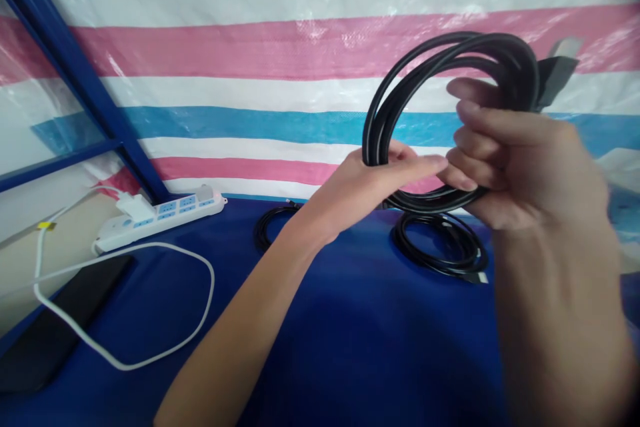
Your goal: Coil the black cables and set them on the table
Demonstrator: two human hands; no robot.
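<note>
A striped tarp (250,47) of woven plastic (pink, white and blue bands, glossy and creased) is hung behind a table draped in a smooth blue cloth (350,347). A blue frame (85,80) is seen slanting at 10 o'clock.

Three black cable coils are counted. One, the held coil (375,117), is kept in the air above the cloth at 2 o'clock in the picture, with a dark plug (557,77), blurred, jutting from its 2 o'clock edge. The other two are laid flat on the cloth: a wide coil (440,268) just below the held one, and a small coil (259,230) to its left, partly hidden by the left forearm.

Two hands are seen. The left hand (380,180) is closed about the strands at 7 o'clock on the held coil. The right hand (505,160) is curled shut round the strands at 4 o'clock, its fingers wrapped fully over them.

One white strip (165,210) with blue sockets is laid at 9 o'clock, against the tarp. One white lead (213,287) is looped loosely over the cloth from it. One dark flat slab (55,327) is laid at 8 o'clock.
</note>
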